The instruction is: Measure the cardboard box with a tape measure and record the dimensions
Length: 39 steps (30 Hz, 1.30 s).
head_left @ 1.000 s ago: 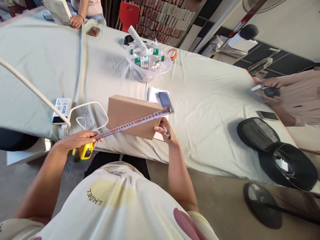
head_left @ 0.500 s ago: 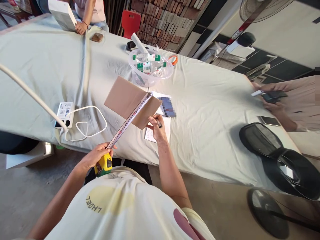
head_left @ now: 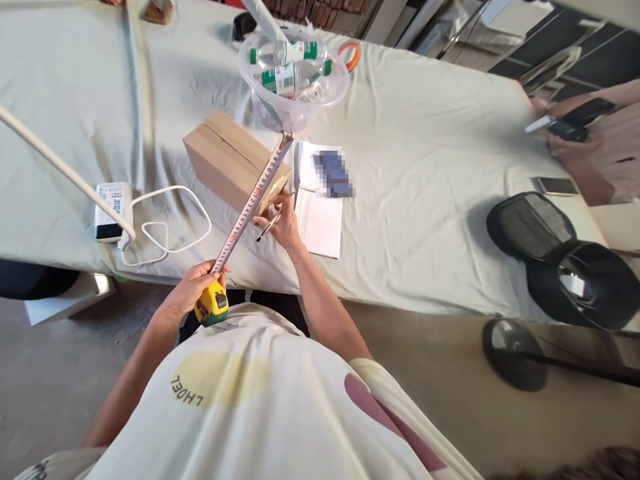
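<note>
My left hand [head_left: 193,288] is closed around a yellow and green tape measure [head_left: 212,304], its thumb and fingers at the base of the pulled-out blade. The blade slants up and away across the right end of a brown cardboard box [head_left: 220,157], its hooked tip beyond the box near a plastic basin. A pen [head_left: 269,224] sits between the fingers of my right hand [head_left: 286,223], which also touches the box's right end. A taped seam runs along the box's upper face. Right of the box lies an open notebook [head_left: 320,227] with a blurred-out phone [head_left: 333,173] on it.
Bottles fill the clear basin [head_left: 295,115], with orange-handled scissors [head_left: 353,56] beside it. A white power bank-like device [head_left: 111,212] with a looped cable lies left. At right are a black cap [head_left: 585,287] and another person's hands [head_left: 575,137] holding a dark object.
The box has rolled toward me, so its seamed face and side now show. My right hand has shifted left along its end. The view has tilted downward; my left hand keeps the tape.
</note>
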### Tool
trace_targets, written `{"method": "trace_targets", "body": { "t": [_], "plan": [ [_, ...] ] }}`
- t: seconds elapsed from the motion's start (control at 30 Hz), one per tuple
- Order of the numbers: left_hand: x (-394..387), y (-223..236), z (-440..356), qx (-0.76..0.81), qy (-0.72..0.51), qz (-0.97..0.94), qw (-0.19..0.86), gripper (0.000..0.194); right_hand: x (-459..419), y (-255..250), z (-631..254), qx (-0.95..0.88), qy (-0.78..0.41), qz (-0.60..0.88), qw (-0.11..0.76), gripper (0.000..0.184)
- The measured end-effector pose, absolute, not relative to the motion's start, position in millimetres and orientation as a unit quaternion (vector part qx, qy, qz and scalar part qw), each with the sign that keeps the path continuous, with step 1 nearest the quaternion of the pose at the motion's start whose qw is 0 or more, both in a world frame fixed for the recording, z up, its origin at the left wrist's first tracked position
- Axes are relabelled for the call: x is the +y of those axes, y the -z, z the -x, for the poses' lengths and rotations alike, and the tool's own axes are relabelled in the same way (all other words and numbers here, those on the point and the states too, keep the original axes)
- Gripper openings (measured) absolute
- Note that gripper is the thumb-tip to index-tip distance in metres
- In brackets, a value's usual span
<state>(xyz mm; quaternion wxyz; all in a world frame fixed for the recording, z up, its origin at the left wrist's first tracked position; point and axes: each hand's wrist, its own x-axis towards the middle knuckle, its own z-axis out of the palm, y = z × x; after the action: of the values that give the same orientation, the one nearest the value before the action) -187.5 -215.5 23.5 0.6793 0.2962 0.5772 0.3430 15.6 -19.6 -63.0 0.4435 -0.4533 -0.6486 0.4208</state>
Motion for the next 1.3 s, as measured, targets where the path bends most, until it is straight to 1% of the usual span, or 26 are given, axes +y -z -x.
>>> {"method": "trace_targets", "body": {
  "t": [0.1,0.23,0.33,0.4,0.5,0.63,0.7,0.9,1.1,1.3],
  "plan": [
    [-208,-19,177,0.556,-0.324,-0.303,0.703,0.028,-29,65,-35,-0.657,-0.408,0.455,0.441,0.068],
    [-190,-12,160,0.527,-0.287,-0.314,0.736,0.030,-51,62,-76,-0.571,-0.420,0.506,0.492,0.062],
    [-174,-7,144,0.488,-0.276,-0.312,0.767,0.038,-72,60,-105,-0.525,-0.368,0.575,0.507,0.059],
    [-162,-2,130,0.458,-0.275,-0.294,0.793,0.046,-84,60,-117,-0.519,-0.339,0.612,0.490,0.051],
    [-144,5,109,0.419,-0.277,-0.254,0.826,0.057,-97,60,-121,-0.521,-0.342,0.637,0.454,0.036],
    [-121,11,86,0.386,-0.276,-0.212,0.854,0.058,-106,64,-117,-0.547,-0.334,0.631,0.436,0.026],
    [-113,14,79,0.383,-0.274,-0.198,0.860,0.056,-108,67,-115,-0.568,-0.316,0.629,0.426,0.025],
    [-106,29,71,0.379,-0.262,-0.168,0.871,0.052,-107,76,-116,-0.601,-0.276,0.634,0.400,0.030],
    [-103,38,76,0.348,-0.248,-0.159,0.890,0.058,-106,77,-115,-0.602,-0.282,0.638,0.388,0.027],
    [-103,38,77,0.339,-0.240,-0.154,0.896,0.057,-106,77,-116,-0.602,-0.277,0.645,0.380,0.026]
  ]
}}
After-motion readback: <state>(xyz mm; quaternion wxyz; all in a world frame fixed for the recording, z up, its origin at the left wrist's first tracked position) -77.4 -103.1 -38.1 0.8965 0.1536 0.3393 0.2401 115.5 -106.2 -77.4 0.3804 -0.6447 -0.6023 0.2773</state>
